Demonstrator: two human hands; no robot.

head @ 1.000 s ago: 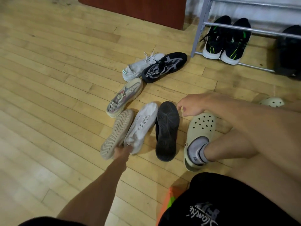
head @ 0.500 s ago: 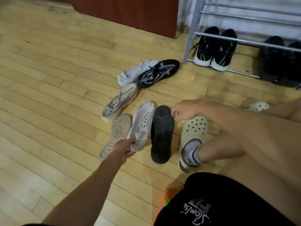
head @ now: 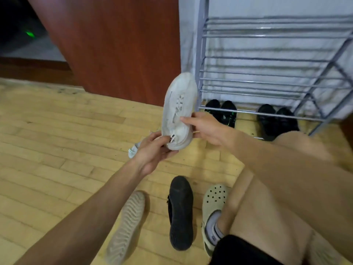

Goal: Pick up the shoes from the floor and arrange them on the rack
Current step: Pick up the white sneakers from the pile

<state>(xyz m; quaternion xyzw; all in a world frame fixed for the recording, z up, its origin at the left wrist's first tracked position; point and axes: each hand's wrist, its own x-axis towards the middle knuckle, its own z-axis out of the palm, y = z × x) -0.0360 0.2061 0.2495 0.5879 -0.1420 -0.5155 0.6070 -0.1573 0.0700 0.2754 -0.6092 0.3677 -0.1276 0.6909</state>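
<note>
A white sneaker [head: 179, 104] is held up in the air, toe pointing up, in front of the grey metal shoe rack [head: 267, 73]. My left hand [head: 152, 152] grips its heel from below. My right hand [head: 206, 127] holds its side near the opening. On the floor below lie a pale sneaker sole-up [head: 128, 224] and a black shoe sole-up [head: 180, 211]. Part of another white sneaker [head: 133, 149] shows behind my left hand. The rack's bottom level holds a black-and-green pair [head: 223, 111] and a black pair [head: 275, 119].
My foot in a cream clog [head: 212, 205] rests on the wooden floor right of the black shoe, with my bare leg [head: 277, 197] filling the right side. A red-brown wooden panel [head: 118, 46] stands left of the rack. The rack's upper shelves hold nothing.
My left hand has lifted the white sneaker off the floor up toward the rack. My right hand has come over and taken hold of its side. The view has tilted up.
</note>
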